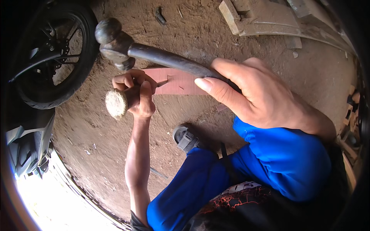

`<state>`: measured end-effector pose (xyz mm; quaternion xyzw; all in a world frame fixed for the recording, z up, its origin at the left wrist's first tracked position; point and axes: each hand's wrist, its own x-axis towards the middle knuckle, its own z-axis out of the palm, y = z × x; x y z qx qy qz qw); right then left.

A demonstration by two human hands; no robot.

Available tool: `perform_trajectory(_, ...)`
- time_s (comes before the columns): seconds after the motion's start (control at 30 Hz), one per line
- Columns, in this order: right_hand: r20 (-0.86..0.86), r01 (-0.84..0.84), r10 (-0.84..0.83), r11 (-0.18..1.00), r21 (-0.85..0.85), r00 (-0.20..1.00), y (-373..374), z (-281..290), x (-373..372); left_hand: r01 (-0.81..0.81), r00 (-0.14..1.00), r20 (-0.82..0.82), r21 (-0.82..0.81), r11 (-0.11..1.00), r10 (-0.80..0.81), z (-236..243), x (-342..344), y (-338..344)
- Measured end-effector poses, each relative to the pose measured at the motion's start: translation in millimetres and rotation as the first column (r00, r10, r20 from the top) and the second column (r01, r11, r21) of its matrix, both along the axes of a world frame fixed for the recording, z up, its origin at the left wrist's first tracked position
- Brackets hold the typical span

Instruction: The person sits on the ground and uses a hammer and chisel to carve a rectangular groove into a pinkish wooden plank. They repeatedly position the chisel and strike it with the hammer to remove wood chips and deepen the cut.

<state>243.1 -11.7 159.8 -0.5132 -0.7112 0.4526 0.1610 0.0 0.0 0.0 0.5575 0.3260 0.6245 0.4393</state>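
Observation:
My right hand (262,92) is closed around the dark metal handle of a ball-peen hammer (165,58), with the thumb lying along it. The hammer's rounded head is up at the left, above my left hand in the picture. My left hand (145,101) grips a chisel (116,104) by its wooden handle, whose pale, frayed butt end faces up. The chisel's narrow blade reaches right, over a flat reddish wooden board (185,82). Short dark cuts or marks show on the board near the blade. Whether the tip touches the wood I cannot tell.
A motorcycle wheel (89,63) stands at the far left, with dark vehicle parts (29,148) below it. Wooden pieces (266,27) lie at the upper right, and scraps (348,148) line the right edge. A thin pointed tool (158,173) rests on the dirt floor near my sandalled foot (185,139).

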Motion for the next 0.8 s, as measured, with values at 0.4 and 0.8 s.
perform_trajectory(0.4,0.095,-0.028,0.022,0.998,0.058,0.995,-6.1,1.7,1.1,-0.023,1.0,-0.004,0.014,1.0,0.023,4.4,2.7,-1.6)
perform_trajectory(0.8,0.174,-0.039,0.035,0.999,0.02,0.984,-4.1,5.4,1.6,-0.09,0.987,-0.127,0.068,0.994,0.098,4.9,-5.1,2.5)
